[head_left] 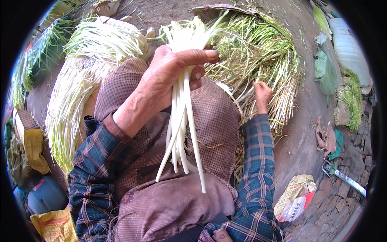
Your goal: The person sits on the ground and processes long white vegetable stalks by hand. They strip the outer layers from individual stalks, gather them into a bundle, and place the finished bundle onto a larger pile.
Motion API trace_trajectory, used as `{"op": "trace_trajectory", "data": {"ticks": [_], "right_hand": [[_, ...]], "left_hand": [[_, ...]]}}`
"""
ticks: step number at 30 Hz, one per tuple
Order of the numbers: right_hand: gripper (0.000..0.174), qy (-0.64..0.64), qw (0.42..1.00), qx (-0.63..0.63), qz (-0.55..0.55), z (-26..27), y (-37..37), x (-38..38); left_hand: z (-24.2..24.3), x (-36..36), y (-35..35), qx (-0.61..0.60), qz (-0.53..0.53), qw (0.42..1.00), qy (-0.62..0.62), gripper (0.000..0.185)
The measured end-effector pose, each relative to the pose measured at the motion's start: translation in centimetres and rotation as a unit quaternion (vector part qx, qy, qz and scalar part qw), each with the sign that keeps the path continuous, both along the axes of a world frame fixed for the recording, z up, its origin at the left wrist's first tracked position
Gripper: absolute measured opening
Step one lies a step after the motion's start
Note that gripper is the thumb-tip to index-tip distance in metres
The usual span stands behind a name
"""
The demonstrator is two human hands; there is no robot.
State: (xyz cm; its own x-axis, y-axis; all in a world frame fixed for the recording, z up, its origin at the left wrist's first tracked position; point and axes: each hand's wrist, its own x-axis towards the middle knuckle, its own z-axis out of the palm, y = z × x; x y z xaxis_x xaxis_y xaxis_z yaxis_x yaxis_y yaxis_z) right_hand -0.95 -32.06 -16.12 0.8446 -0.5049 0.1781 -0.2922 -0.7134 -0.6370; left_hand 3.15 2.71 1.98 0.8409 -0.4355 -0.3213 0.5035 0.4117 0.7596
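My left hand (178, 66) is raised above my lap, its fingers closed around a bunch of pale leafy stalks (184, 127). The long white lower ends hang down, and overexposed leafy tops stand above the thumb. Ahead on the right lies a large heap of green and straw-coloured stalks (257, 45), tangled with dry leaves. My right hand (262, 94) is at this heap, thumb and finger pinched on what looks like a thin pale stalk. Checked brown cloth (214, 112) covers my knees.
Pale stalks (71, 87) lie in bundles on my left. A blue rounded container (47, 195) and a yellow bag (56, 225) sit at lower left. To the right are a translucent plastic jug (347, 48), a green plastic bag (325, 72), a printed sack (296, 196) and a metal bar (350, 181).
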Motion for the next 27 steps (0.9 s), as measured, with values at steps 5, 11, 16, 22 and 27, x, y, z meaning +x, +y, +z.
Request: {"op": "trace_trajectory", "data": {"ticks": [5,11,16,22,27], "right_hand": [[0.028,-0.111,0.911,0.397,-0.029,9.5,-0.6,-4.3],[0.020,0.051,0.906,0.418,-0.038,12.0,5.2,-11.4],[0.020,0.000,0.901,0.435,0.002,14.4,5.8,-14.0],[0.015,-0.004,0.922,0.386,0.019,18.1,8.5,-17.1],[0.014,-0.141,0.918,0.357,0.101,19.6,11.1,-18.6]], "left_hand": [[0.2,-0.2,0.1,0.011,-0.003,1.000,-0.011,0.029],[0.0,-0.5,-0.1,-0.035,0.017,0.999,0.018,0.029],[-0.6,-1.0,-0.2,-0.043,-0.038,0.998,0.029,0.025],[-1.0,-1.1,-0.7,-0.034,-0.084,0.996,0.020,0.017],[-1.2,-1.4,-1.1,-0.019,-0.072,0.996,0.046,0.014]]}}
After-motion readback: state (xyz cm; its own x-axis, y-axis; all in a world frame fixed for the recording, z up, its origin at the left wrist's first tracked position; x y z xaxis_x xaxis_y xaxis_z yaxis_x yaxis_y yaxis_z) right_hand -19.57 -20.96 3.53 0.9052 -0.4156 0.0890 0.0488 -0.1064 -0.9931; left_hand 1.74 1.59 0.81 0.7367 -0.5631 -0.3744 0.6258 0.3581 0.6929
